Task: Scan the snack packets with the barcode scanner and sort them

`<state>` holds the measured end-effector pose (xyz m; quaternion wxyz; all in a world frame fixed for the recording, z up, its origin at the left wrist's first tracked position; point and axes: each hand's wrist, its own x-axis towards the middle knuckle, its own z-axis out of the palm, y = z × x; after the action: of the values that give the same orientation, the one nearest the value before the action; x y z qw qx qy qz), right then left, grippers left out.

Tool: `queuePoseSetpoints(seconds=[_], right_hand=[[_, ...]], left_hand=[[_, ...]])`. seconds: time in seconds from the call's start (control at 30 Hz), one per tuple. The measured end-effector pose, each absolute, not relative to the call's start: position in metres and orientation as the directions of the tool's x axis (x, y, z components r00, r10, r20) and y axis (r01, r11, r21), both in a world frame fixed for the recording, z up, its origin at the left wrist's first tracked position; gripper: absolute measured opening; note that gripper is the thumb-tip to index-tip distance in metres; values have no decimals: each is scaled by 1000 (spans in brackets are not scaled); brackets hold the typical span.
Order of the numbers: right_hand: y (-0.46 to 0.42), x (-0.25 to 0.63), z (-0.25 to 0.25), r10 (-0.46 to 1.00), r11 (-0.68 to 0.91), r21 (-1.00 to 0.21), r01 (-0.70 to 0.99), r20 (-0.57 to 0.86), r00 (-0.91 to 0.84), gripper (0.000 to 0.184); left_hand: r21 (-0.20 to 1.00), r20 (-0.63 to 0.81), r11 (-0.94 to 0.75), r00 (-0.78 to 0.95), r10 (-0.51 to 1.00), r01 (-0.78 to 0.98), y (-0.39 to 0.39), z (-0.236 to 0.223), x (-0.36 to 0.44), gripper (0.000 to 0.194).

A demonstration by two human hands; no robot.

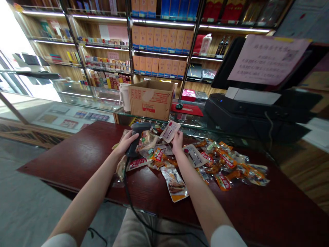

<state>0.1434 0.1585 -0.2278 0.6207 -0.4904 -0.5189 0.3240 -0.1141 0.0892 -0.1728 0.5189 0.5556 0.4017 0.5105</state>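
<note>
My left hand (126,142) is wrapped round the handle of a black barcode scanner (140,127), whose cable runs down over the table edge. In my right hand (177,141) I grip a pale snack packet (170,130) by its lower right corner, raised above the table and near the scanner's head. Many sealed food packets lie heaped around both hands. A similar pale packet (194,156) rests just right of my right wrist, and a white and orange packet (174,184) lies flat near the front edge. Orange-labelled packets (226,164) spread to the right.
The dark red table (84,151) carries the heap. Behind it stand a glass counter (102,92), an open cardboard box (151,101) and a white cup (125,97). A black printer (246,109) and a screen with a pink sheet (268,60) are at the right. The scanner cable (128,195) crosses my lap.
</note>
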Motion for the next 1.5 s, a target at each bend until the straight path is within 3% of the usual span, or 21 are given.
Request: queuePoseSetpoints(seconds=[0.13,0.27,0.43,0.83,1.03,1.13,1.27,1.37,1.5], right_hand=[[155,144,-223,884,294,-954,59,295,362,31],[148,133,-222,905,286,-958,7,272,327,25],[140,126,-218,914,319,-940,116,338,223,22],[139,136,-208,897,344,-894,287,403,180,22],[140,211,-180,872,196,-670,715,453,185,19],[124,248,-184,904,20,-518,855,375,206,33],[92,265,-197,902,-103,-218,971,391,184,39],[77,255,-204,881,1,-104,995,471,48,40],[71,236,-222,910,262,-44,964,344,-232,39]], left_hand=[[986,147,-118,286,947,-115,85,-171,-111,64],[978,160,-99,361,919,-182,81,-171,-106,71],[978,132,-66,346,929,-196,81,-174,-102,77],[980,138,-72,366,920,-186,87,-181,-102,76],[985,94,-40,322,942,-168,87,-179,-107,78],[982,108,-48,336,936,-183,86,-177,-107,76],[976,123,-46,366,922,-211,85,-175,-106,72],[977,115,-37,371,921,-212,84,-174,-107,73],[981,108,-41,362,926,-188,83,-173,-107,75]])
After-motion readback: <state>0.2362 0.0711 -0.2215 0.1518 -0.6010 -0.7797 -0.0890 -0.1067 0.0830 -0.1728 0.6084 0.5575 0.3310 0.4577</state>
